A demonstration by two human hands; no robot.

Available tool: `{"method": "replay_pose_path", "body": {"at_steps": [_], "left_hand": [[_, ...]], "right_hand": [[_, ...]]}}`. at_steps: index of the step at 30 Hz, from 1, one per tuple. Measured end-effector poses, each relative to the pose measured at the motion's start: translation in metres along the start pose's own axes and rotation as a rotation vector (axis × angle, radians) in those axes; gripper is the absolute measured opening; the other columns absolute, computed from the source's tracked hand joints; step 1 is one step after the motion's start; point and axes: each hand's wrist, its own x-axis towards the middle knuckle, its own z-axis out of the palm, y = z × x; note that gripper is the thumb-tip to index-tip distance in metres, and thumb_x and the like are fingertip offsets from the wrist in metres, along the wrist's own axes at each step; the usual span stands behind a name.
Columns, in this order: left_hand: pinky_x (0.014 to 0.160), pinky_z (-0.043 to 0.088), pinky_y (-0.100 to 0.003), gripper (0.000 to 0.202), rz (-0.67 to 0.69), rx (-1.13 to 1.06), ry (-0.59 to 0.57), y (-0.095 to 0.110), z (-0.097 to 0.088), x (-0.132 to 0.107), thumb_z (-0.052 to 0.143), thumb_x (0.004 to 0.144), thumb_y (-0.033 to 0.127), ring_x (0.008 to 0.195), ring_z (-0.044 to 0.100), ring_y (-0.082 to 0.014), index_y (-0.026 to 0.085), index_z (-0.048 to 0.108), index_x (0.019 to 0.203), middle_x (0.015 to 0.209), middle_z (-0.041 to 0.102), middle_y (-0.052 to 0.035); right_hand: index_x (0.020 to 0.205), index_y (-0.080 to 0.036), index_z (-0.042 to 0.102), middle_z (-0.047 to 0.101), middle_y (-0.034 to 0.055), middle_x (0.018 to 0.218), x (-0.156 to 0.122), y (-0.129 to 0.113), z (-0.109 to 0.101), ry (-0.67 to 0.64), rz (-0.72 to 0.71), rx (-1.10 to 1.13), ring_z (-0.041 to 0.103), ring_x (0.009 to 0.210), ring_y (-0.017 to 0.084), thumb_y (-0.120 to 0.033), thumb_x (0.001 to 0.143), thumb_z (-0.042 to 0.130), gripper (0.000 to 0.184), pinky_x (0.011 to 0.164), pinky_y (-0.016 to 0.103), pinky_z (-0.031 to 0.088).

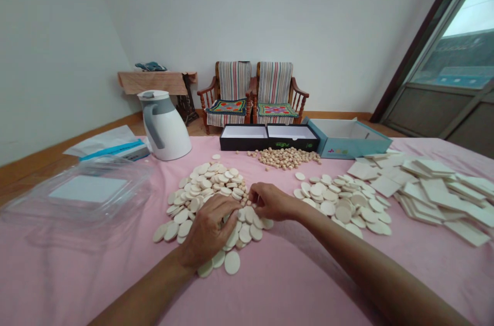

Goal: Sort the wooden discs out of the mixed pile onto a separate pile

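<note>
My left hand [210,225] rests over the front of a pile of pale wooden discs [204,184]. Its fingers curl inward towards the thumb, and what lies under them is hidden. At the pile's right edge, my right hand [270,201] is closed in a pinch, its fingertips down among the discs and a few small round wooden beads [245,195]. Whatever the pinch holds is too small to make out. Towards me, a few loose discs [232,263] lie flat on the pink cloth [278,274].
Beyond my hands lies a heap of wooden beads [287,158], before a black two-part box [247,145] and a blue box [353,147]. More discs [343,202] and square wooden tiles [436,192] spread rightward. On the left are a white jug [168,130] and clear plastic packaging [131,197].
</note>
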Motion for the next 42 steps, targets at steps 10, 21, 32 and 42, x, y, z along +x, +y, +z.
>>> {"method": "replay_pose_path", "body": {"at_steps": [10,21,32,42], "left_hand": [[0.081,0.05,-0.034,0.02,0.0,-0.021,0.005,-0.002,0.0,0.001,0.048,0.087,0.013,0.09,0.06,-0.0176,0.017,0.066,0.096,0.092,0.067,-0.0071],[0.08,0.05,-0.031,0.017,-0.016,-0.02,0.036,-0.006,0.001,0.0,0.053,0.084,0.013,0.089,0.061,-0.0168,0.019,0.067,0.093,0.09,0.068,-0.005],[0.081,0.049,-0.032,0.015,-0.019,-0.013,0.033,-0.006,0.001,0.0,0.053,0.085,0.013,0.09,0.06,-0.0174,0.018,0.065,0.094,0.091,0.068,-0.0048],[0.08,0.049,-0.032,0.016,-0.024,-0.025,0.038,-0.007,0.0,0.0,0.054,0.084,0.013,0.089,0.061,-0.0174,0.019,0.066,0.093,0.091,0.068,-0.0049]], "right_hand": [[0.074,-0.015,0.061,0.06,0.0037,0.079,0.006,0.025,-0.001,0.223,0.081,-0.115,0.051,0.066,0.011,-0.001,0.063,0.05,0.021,0.058,0.02,0.035],[0.088,-0.017,0.061,0.063,0.0052,0.087,0.017,0.082,-0.027,0.675,0.1,-0.043,0.056,0.074,0.015,0.0,0.071,0.047,0.027,0.068,0.025,0.042],[0.087,-0.017,0.06,0.06,0.0046,0.086,0.019,0.024,0.036,0.304,-0.181,0.02,0.053,0.085,0.015,0.003,0.069,0.045,0.031,0.076,0.025,0.041],[0.076,-0.016,0.057,0.053,0.0029,0.077,0.02,0.048,0.003,0.508,0.085,-0.072,0.049,0.068,0.012,0.0,0.067,0.048,0.02,0.064,0.023,0.038]]}}
